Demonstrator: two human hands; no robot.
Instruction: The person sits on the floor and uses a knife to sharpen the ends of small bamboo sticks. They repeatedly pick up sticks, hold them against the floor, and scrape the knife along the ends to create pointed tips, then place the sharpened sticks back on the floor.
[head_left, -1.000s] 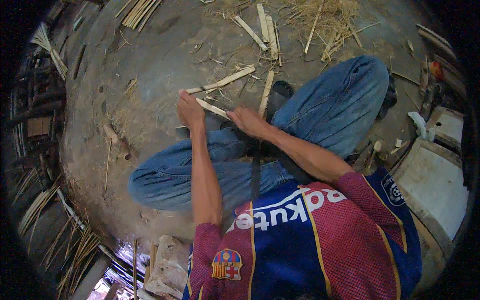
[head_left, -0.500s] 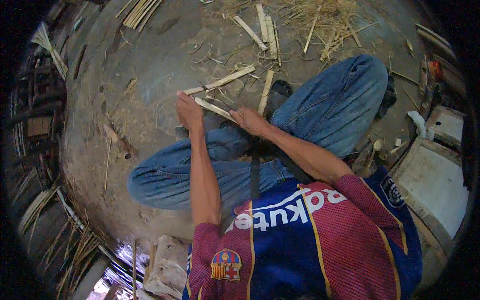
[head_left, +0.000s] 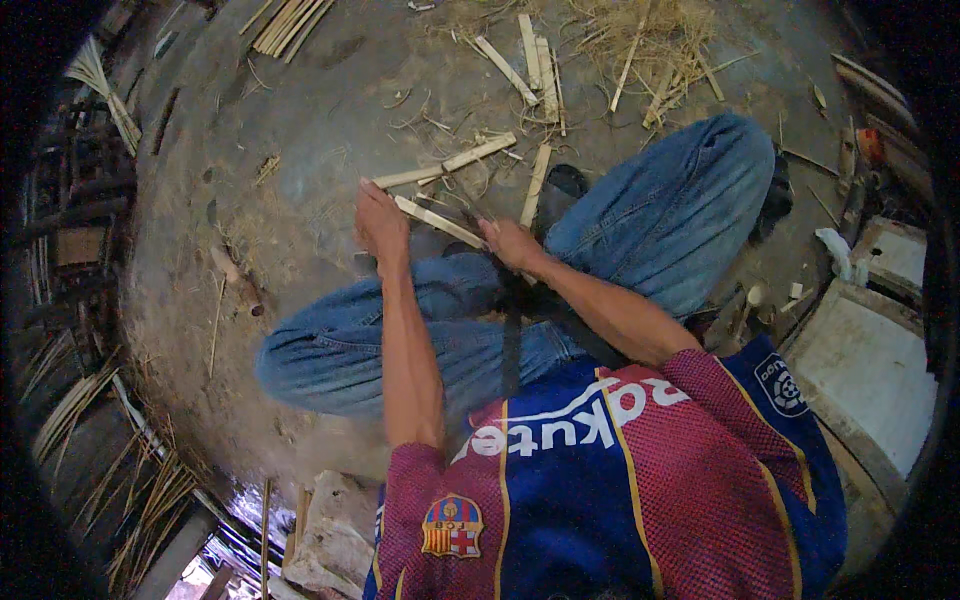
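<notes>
My left hand (head_left: 382,228) is closed at the near left end of a pale bamboo strip (head_left: 470,155), which slants up and right over the floor. A second pale strip (head_left: 440,222) runs from beside my left hand down to my right hand (head_left: 514,246). My right hand is closed too, its fingers curled at that strip's lower end. Dark, narrow material shows between the two strips, and I cannot tell whether it is a blade. What my right hand grips is mostly hidden. Another bamboo strip (head_left: 535,186) lies just beyond it, by my shoe.
Split bamboo pieces (head_left: 540,70) and a heap of fine shavings (head_left: 640,40) lie ahead. A bundle of sticks (head_left: 290,25) is far left. A wooden piece (head_left: 236,280) rests left of my crossed legs (head_left: 640,220). Pale panels (head_left: 860,325) stand at right.
My right hand has shifted slightly right and down, and the lower strip's end with it. My left hand stays nearly where it was, on the bamboo strip.
</notes>
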